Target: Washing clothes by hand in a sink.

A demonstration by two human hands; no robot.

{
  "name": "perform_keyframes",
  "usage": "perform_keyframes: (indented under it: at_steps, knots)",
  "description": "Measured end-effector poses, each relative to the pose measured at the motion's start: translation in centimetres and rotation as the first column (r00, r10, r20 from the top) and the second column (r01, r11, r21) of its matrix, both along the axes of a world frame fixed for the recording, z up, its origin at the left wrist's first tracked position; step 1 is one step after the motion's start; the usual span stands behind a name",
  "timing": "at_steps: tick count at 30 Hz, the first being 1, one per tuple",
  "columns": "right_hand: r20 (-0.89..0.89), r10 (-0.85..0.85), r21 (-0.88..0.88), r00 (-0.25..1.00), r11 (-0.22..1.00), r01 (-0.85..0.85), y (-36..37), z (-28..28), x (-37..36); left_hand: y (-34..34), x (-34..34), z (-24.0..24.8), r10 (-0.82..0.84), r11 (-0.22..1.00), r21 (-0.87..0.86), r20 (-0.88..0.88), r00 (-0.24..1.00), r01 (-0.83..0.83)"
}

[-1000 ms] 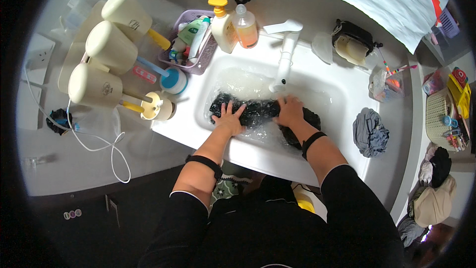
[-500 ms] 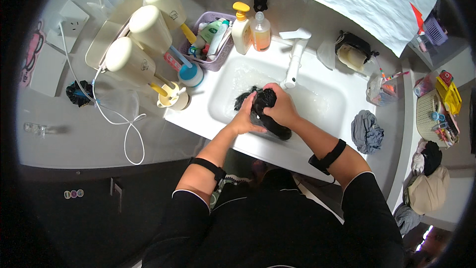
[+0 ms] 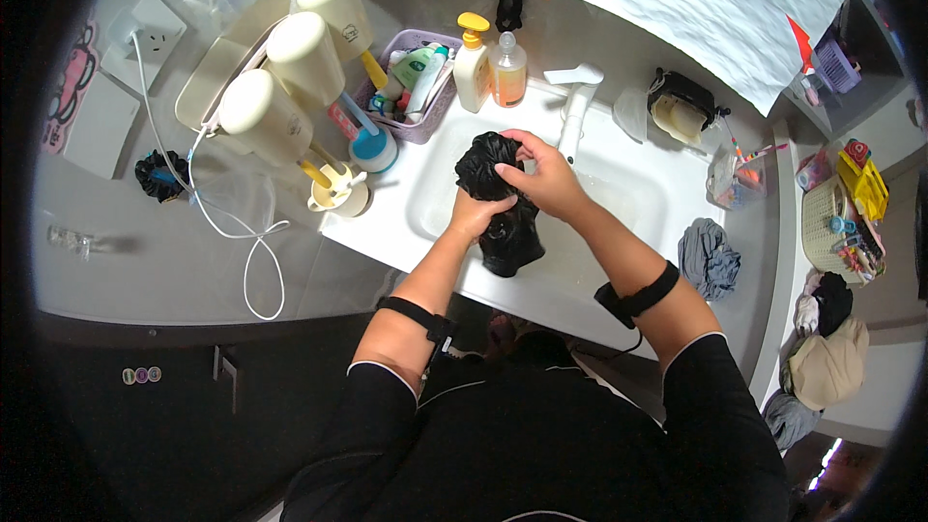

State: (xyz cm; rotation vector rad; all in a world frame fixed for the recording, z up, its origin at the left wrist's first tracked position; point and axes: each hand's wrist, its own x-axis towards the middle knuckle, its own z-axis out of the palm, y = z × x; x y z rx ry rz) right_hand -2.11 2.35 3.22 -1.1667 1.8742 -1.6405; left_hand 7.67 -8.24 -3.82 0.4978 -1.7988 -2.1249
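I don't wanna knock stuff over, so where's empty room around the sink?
The white left ledge is bare between basin and cream cup. So is a strip between basin and grey cloth. Back left is crowded: blue-topped tub, purple basket, pump bottle.

"See that black cloth (image 3: 486,164)? A second ago it lay stretched through the water (image 3: 580,242) in the sink (image 3: 667,208)."

"Now it's bunched and held up, one end hanging down."

"The left hand (image 3: 474,217) was flat on it, fingers spread."

"It's closed around the middle now, and the right hand (image 3: 554,180), pressing down before, grips the upper right side."
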Motion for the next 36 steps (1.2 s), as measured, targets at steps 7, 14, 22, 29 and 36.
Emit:
perform_keyframes:
  at_steps: [7, 14, 22, 29, 36]
  knots:
    - [-0.035, 0.159, 0.154, 0.987, 0.976, -0.152, 1.2, 0.5, -3.2, -3.1, 1.1, -0.7, -0.415, 0.862, 0.352, 0.077, 0.907, 0.365]
    - [0.302, 0.576, -0.171, 0.76, 0.817, -0.551, -1.9, -0.1, -4.6, -3.7, -0.6, -0.3, -0.631, 0.72, 0.408, 0.05, 0.774, 0.561]
    - [0.405, 0.356, 0.026, 0.842, 0.916, -0.4, -3.3, 0.1, -4.0, -1.2, -2.0, 2.0, -0.498, 0.859, 0.24, 0.18, 0.849, 0.453]
    - [0.128, 0.005, 0.268, 0.992, 0.963, -0.039, -4.3, -1.9, -3.0, -0.1, -3.1, -0.9, -0.239, 0.964, -0.055, 0.257, 0.937, 0.26]
    - [-0.285, -0.22, 0.442, 0.933, 0.834, 0.332, -5.2, -3.0, -1.4, 1.5, -3.8, -1.1, 0.089, 0.905, -0.403, 0.489, 0.868, 0.135]
